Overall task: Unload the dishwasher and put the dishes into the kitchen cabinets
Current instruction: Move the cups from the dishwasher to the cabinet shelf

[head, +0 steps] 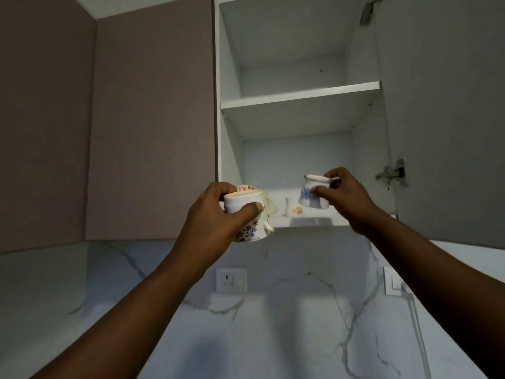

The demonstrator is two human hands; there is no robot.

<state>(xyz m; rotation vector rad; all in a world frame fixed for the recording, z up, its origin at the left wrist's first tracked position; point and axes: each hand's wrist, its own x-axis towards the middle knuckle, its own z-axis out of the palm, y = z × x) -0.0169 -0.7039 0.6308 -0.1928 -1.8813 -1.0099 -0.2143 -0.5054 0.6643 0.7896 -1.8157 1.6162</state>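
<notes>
Both arms reach up toward an open white wall cabinet (300, 99). My left hand (210, 214) grips a white floral teacup (246, 212) by its rim and side, just below and left of the bottom shelf edge; a second cup rim with red pattern (245, 187) shows behind it. My right hand (347, 195) holds another white cup with a blue flower (311, 194), tilted, inside the lower compartment above the bottom shelf (300, 221). One more small floral cup (293, 210) stands on that shelf between my hands.
The cabinet door (442, 119) hangs open on the right, its hinge (392, 172) near my right hand. A closed brown cabinet front (153, 127) is to the left. Marble backsplash (273, 324) with two wall outlets (231, 280) lies below. The upper shelf (300, 95) holds nothing visible.
</notes>
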